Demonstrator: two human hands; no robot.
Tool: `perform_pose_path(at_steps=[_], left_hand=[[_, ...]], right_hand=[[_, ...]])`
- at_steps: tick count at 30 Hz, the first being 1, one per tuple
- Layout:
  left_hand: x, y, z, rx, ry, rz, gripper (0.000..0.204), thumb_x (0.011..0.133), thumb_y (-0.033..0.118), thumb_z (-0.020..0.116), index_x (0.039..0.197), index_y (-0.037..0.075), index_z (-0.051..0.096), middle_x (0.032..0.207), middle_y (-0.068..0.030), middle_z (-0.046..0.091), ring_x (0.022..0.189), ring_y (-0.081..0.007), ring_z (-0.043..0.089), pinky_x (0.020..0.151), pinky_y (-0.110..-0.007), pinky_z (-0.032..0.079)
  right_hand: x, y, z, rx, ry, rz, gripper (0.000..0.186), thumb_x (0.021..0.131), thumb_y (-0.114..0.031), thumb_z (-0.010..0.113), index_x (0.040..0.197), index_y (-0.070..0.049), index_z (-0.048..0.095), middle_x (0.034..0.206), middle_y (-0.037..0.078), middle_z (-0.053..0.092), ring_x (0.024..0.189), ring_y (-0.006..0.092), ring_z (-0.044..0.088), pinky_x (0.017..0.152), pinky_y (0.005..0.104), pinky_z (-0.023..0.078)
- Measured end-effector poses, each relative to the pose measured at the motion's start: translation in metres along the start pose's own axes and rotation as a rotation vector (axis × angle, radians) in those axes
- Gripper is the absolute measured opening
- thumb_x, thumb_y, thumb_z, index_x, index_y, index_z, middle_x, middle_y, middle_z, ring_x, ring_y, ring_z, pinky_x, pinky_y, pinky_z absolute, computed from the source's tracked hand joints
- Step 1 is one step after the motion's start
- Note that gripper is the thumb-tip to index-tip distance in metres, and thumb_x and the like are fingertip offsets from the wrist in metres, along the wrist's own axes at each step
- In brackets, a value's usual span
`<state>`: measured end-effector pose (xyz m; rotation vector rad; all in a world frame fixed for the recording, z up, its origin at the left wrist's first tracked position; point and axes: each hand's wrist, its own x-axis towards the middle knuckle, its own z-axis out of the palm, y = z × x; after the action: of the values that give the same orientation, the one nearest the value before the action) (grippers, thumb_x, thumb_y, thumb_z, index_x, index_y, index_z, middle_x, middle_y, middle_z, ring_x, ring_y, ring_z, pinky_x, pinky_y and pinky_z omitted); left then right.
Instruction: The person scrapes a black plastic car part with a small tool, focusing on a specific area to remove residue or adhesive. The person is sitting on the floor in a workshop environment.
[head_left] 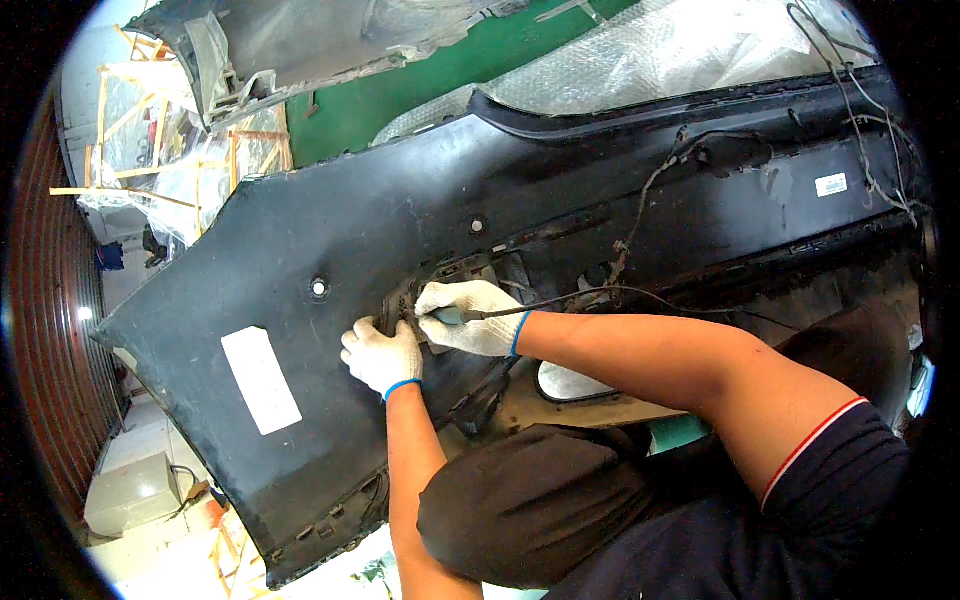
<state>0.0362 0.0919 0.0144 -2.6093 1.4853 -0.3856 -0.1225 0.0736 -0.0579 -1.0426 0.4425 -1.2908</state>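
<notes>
Leaning over a large black panel [390,240], the person works near its middle with two gloved hands. The right hand [485,320] is closed around a corded tool [450,316], whose cord [600,290] runs toward the panel's right end. The left hand [385,357] has its fingers bent at a small dark part [398,303] on the panel; whether it pinches or only presses cannot be told. Work at this spot looks under way, with the tool pointed at the part, though its tip is hidden and the amount done cannot be judged. Wiring [652,190] hangs loosely over the panel's right half, and a white sheet [260,380] lies on its left half; whether anything is left to do there does not show. Beyond the panel's upper left edge, wooden crates [172,169] are wrapped in clear plastic, their contents too unclear to name. Past its lower left edge sits a pale box [135,492], its inside out of sight.
</notes>
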Motion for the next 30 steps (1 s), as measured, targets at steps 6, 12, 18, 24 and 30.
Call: perform_pose_path(at_steps=[6,12,18,24,30], left_hand=[[-0.001,-0.004,0.005,0.000,0.079,0.027,0.049,0.079,0.036,0.084,0.118,0.008,0.074,0.124,-0.0190,0.066,0.118,-0.0424,0.062,0.098,-0.054,0.055],[-0.002,0.000,-0.002,-0.006,0.011,-0.001,0.058,0.079,0.041,0.085,0.125,0.009,0.073,0.131,-0.0197,0.065,0.123,-0.0426,0.061,0.104,-0.054,0.053],[0.000,-0.004,0.001,0.006,0.030,0.001,0.059,0.079,0.041,0.085,0.126,0.008,0.073,0.132,-0.0205,0.065,0.123,-0.0428,0.061,0.104,-0.054,0.054],[-0.001,-0.003,0.001,0.000,0.023,0.000,0.058,0.078,0.040,0.084,0.125,0.008,0.073,0.132,-0.0205,0.065,0.124,-0.0430,0.060,0.104,-0.054,0.054],[-0.001,0.001,-0.001,0.001,0.004,-0.012,0.058,0.079,0.040,0.085,0.126,0.009,0.073,0.132,-0.0199,0.065,0.124,-0.0432,0.060,0.104,-0.054,0.054]], right_hand=[[0.000,-0.007,-0.005,-0.193,0.002,-0.078,0.016,0.091,0.003,0.073,0.100,-0.009,0.067,0.092,0.002,0.068,0.085,0.0180,0.063,0.082,0.0305,0.054],[0.008,-0.001,-0.010,-0.342,0.127,-0.055,0.012,0.095,-0.014,0.076,0.103,-0.011,0.068,0.093,0.010,0.073,0.085,0.0277,0.073,0.079,0.0379,0.058],[0.011,0.000,-0.018,-0.376,0.124,0.083,0.015,0.098,-0.024,0.074,0.105,-0.011,0.069,0.090,0.013,0.075,0.082,0.0301,0.075,0.077,0.0401,0.059],[0.007,0.002,-0.015,-0.354,0.141,0.139,0.014,0.098,-0.022,0.075,0.105,-0.011,0.069,0.091,0.011,0.075,0.083,0.0260,0.074,0.078,0.0386,0.059],[0.002,-0.001,-0.015,-0.249,0.064,0.078,0.011,0.097,-0.009,0.075,0.107,-0.006,0.070,0.103,0.009,0.072,0.096,0.0200,0.071,0.088,0.0350,0.057]])
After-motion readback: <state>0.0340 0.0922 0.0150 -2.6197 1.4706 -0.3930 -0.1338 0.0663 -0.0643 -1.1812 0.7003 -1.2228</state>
